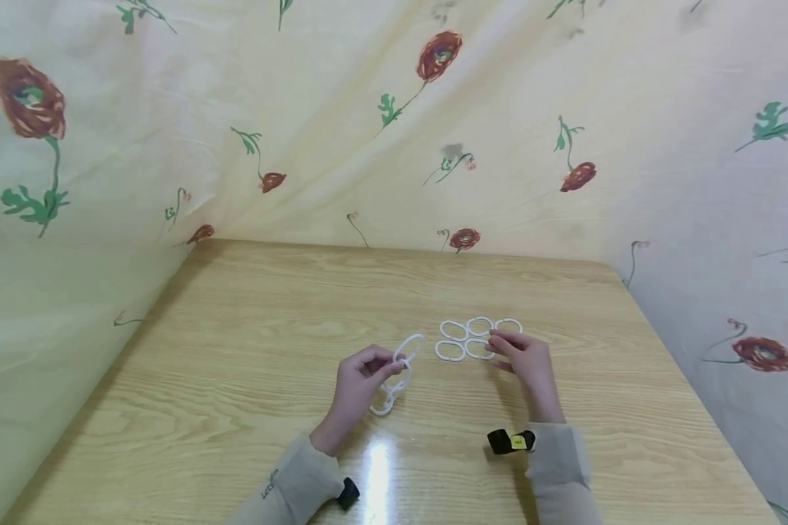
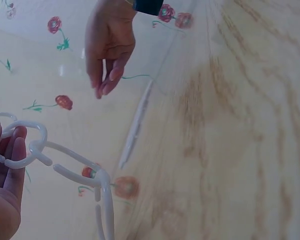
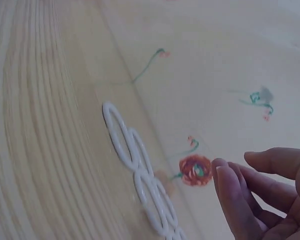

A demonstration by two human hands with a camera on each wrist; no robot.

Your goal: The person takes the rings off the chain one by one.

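Note:
My left hand pinches a short chain of white plastic links between thumb and fingers. One link sticks up past the fingertips, and the others hang below, joined through each other. Several loose white links lie flat on the table in two rows, ahead and to the right of the chain. At the right end of these rows hovers my right hand, partly covering the links there. In the right wrist view its thumb and fingers are loosely bent and apart, with nothing between them.
The wood-grain table spreads under both hands. Pale fabric with red poppies hangs behind it and along both sides. A black wrist strap with a yellow label is on the right sleeve, and a black device is on the left.

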